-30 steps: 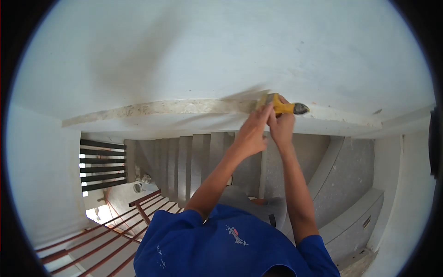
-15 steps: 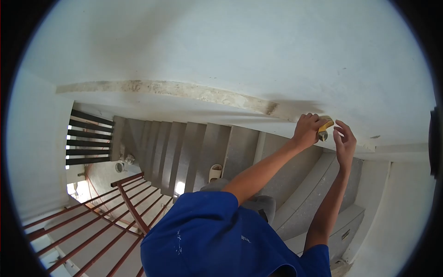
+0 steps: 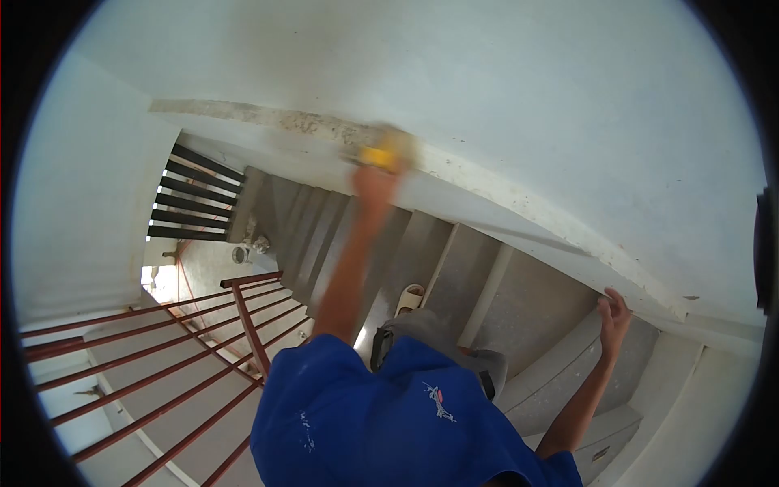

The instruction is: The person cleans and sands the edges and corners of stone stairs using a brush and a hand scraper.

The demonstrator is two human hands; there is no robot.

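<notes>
My left hand is stretched up and blurred by motion. It is shut on a yellow-handled scraper, which is pressed against the rough, bare strip along the edge of the white slab overhead. My right hand is far off to the right and holds nothing. Its fingers are spread and rest against the lower edge of the same white slab. My blue shirt fills the bottom of the view.
Grey concrete stairs drop away below, with a pale sandal on one step. A red-brown metal railing runs at the lower left. A dark louvred opening sits in the white wall at left.
My left hand has swept the scraper leftward along the strip. My right hand, which was beside the scraper, has dropped to the slab edge at the right. The view has turned.
</notes>
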